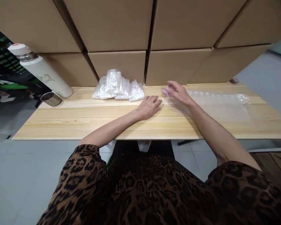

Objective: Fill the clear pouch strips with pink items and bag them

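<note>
head view, my left hand (149,107) flat and spread just left of the clear plastic sheet (221,104), my right hand (177,92) loosely curled on its left end

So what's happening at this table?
A person in a leopard-print top sits at a wooden table. Their left hand lies flat on the wood, and their right hand rests on the near end of a long clear plastic sheet, fingers curled around something small. A pile of small clear bags sits behind the left hand, with a white bottle and its metal cup at far left.
</note>
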`<state>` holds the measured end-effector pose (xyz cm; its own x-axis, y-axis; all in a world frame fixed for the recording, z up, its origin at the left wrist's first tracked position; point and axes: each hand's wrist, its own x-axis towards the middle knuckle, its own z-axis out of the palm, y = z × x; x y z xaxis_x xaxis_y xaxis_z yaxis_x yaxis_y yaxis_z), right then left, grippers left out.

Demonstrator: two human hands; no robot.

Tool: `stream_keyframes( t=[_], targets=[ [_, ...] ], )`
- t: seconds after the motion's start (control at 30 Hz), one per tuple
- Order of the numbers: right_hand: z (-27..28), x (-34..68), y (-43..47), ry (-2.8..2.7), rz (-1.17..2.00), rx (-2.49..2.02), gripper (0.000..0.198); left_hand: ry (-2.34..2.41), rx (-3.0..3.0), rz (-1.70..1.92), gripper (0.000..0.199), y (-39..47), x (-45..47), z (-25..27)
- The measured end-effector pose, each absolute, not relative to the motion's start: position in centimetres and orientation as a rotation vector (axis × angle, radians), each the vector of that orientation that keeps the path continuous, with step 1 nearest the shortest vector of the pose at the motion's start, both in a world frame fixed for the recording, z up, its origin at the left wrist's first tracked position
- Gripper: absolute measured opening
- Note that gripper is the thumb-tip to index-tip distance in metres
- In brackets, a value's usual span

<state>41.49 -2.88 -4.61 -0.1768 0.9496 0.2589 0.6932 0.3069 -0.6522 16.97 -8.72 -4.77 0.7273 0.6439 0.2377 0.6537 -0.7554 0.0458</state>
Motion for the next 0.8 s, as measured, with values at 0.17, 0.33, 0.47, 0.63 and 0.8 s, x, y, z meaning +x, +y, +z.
stream_keyframes(
  t=[0.17, 0.33, 0.47, 0.63, 0.8],
  targets=[
    [-3.1, 43.9, -7.6, -1.994, 0.334, -1.757, 0.073, -1.249, -2.770, -0.412, 0.041, -7.6, 19.3, -4.9],
    [-3.4, 44.9, -12.8, -2.211, 0.129, -2.080, 0.053, -1.278, -2.731, -0.578, 0.047, -7.1, 19.9, -5.7],
    [-3.5, 44.2, -14.2, -2.228, -0.026, -2.069, 0.038, -1.242, -2.736, -0.686, 0.052, -7.4, 19.6, -5.9],
    [-1.0, 46.1, -14.7, -2.293, 0.220, -2.078, 0.041, -1.151, -2.809, -0.680, 0.043, -8.4, 19.0, -5.6],
    [0.2, 47.5, -15.8, -2.522, 0.342, -2.035, 0.029, -1.047, -2.840, -0.710, 0.036, -9.2, 18.8, -5.6]
  ],
)
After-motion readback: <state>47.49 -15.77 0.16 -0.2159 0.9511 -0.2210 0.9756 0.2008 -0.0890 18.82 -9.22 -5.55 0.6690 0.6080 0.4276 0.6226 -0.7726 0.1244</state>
